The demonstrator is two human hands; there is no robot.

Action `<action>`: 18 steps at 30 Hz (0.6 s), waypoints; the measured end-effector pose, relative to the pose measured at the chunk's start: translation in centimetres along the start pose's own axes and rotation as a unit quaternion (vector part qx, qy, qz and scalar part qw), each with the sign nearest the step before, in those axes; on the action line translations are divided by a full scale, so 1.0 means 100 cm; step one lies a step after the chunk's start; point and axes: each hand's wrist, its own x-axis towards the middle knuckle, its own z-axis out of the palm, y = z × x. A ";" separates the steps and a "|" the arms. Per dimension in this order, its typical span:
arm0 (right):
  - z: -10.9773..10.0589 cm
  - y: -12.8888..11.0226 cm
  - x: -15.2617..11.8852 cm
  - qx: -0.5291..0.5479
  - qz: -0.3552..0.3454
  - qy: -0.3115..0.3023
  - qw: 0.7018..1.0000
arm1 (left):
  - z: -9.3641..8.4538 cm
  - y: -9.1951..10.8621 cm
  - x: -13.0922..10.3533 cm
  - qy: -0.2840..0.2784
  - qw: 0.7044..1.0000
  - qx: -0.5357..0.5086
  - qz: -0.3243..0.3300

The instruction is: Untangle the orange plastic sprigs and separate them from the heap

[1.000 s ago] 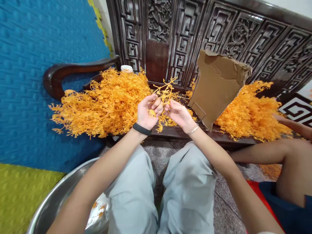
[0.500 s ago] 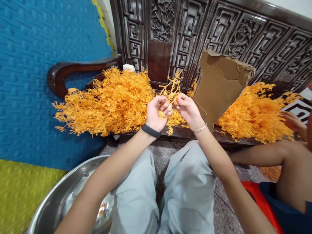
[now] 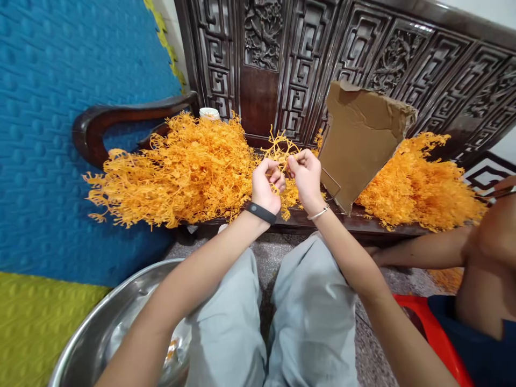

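The left hand (image 3: 268, 185) is curled around an orange sprig (image 3: 278, 146); a strand of it is pinched between the thumb and finger of the right hand (image 3: 308, 180). The sprig is held above the bench (image 3: 300, 217), between the left pile (image 3: 197, 169) and the cardboard (image 3: 358, 148). The right pile (image 3: 419, 188) is located beyond the cardboard. A basin (image 3: 86, 325) is positioned near left.

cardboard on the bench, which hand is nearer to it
Right. The right hand is close beside the cardboard, by its left edge in view; the left hand is farther away, with the right hand between.
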 end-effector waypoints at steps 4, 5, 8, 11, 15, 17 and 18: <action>0.009 0.006 0.006 -0.018 -0.004 0.005 1.000 | -0.001 0.003 0.004 0.019 1.000 -0.013 0.007; 0.012 0.008 0.007 -0.018 -0.003 0.005 1.000 | -0.001 0.004 0.005 0.023 1.000 -0.017 0.008; 0.019 0.014 0.012 -0.023 0.008 0.010 1.000 | -0.002 0.005 0.010 0.044 0.999 -0.019 0.013; 0.027 0.019 0.015 -0.015 0.037 0.013 0.999 | -0.002 0.005 0.016 0.073 0.997 -0.011 0.026; 0.036 0.027 0.019 0.000 0.085 0.006 0.996 | 0.001 0.003 0.024 0.105 0.994 -0.025 0.034; 0.034 0.033 0.026 -0.011 0.083 -0.001 0.997 | 0.004 0.000 0.023 0.122 0.991 -0.039 0.028; 0.031 0.035 0.030 -0.020 0.070 -0.011 0.997 | 0.005 -0.002 0.021 0.135 0.990 -0.043 0.024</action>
